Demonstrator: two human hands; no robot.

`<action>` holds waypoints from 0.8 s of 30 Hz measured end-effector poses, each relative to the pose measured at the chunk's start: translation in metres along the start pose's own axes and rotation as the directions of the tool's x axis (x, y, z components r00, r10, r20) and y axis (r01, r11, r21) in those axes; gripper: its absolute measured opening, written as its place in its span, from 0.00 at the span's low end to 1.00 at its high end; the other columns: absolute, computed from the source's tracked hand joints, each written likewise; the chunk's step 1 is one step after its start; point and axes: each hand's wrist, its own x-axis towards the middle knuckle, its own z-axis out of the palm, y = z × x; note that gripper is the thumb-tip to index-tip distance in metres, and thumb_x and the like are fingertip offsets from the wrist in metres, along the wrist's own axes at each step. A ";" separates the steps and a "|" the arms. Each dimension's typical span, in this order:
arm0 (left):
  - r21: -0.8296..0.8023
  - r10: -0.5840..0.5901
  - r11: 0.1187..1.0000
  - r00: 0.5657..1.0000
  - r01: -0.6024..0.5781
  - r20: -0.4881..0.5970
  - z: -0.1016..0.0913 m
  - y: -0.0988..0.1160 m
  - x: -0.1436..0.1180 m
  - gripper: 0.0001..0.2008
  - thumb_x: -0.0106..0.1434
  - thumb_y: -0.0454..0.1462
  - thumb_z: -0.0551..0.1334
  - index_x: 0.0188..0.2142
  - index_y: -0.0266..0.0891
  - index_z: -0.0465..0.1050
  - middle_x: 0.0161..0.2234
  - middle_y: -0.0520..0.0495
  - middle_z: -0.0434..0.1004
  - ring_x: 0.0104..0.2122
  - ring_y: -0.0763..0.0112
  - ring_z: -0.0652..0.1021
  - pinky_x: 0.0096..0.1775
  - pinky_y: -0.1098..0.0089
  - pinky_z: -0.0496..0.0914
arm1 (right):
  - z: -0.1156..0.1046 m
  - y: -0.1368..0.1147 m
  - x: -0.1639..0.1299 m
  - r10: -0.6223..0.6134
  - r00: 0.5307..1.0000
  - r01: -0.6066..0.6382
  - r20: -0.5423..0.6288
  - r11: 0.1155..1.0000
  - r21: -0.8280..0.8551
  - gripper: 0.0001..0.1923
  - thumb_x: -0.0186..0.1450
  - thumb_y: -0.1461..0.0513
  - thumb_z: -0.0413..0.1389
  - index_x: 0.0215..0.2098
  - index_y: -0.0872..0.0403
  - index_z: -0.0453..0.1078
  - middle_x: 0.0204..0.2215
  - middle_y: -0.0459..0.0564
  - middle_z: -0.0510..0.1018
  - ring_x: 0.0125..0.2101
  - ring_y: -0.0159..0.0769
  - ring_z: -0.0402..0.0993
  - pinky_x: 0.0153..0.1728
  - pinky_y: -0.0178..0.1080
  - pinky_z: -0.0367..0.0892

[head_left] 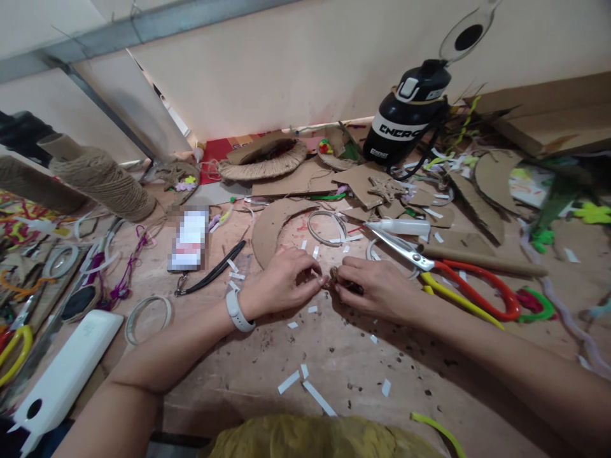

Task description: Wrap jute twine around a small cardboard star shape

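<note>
My left hand [286, 280], with a pale band [238, 310] on its wrist, is closed in a pinch over the middle of the table. Facing it, my right hand [375, 289] has its fingers curled around a small, rough brown piece [333, 278]. The fingertips of both hands meet at this piece, and its kind is too small and covered to make out. Behind my left hand lies a curved cardboard crescent [265, 229]. A thin ring [327, 228] rests just beyond the fingertips. Red-handled scissors [477, 280] lie beyond my right forearm, with a white tube [403, 227] near their blades.
A black bottle [405, 114] stands at the back. On the left are a twine spool [102, 178], a phone [189, 238], a roll of tape [149, 319] and a white device [71, 369]. Paper strips [319, 397], dark crumbs and cardboard scraps [472, 203] litter the table [229, 381].
</note>
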 end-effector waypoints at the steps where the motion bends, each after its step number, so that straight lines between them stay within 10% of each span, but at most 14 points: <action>1: 0.033 -0.027 0.999 1.000 0.026 0.016 0.000 0.002 0.001 0.12 0.69 0.42 0.58 0.36 0.37 0.75 0.33 0.46 0.77 0.37 0.66 0.75 0.44 0.64 0.65 | 0.000 0.000 0.000 0.001 1.000 -0.001 -0.004 1.000 -0.001 0.08 0.66 0.63 0.51 0.29 0.54 0.68 0.26 0.47 0.71 0.25 0.32 0.66 0.25 0.34 0.53; 10: 0.228 -0.096 0.973 0.960 0.034 0.264 -0.005 0.018 0.005 0.15 0.72 0.43 0.53 0.36 0.37 0.71 0.39 0.43 0.76 0.42 0.61 0.73 0.49 0.57 0.59 | 0.001 0.001 0.000 -0.021 0.999 0.020 -0.027 1.000 -0.013 0.08 0.66 0.63 0.51 0.28 0.54 0.68 0.26 0.46 0.70 0.24 0.31 0.64 0.25 0.34 0.51; 24: 0.099 -0.064 0.994 0.982 0.046 0.180 0.006 0.008 0.001 0.08 0.71 0.39 0.56 0.39 0.38 0.69 0.41 0.45 0.78 0.42 0.63 0.75 0.49 0.59 0.57 | 0.001 0.000 0.001 0.019 0.999 -0.019 0.036 1.000 -0.017 0.09 0.66 0.62 0.52 0.29 0.55 0.69 0.27 0.47 0.71 0.25 0.32 0.65 0.26 0.34 0.51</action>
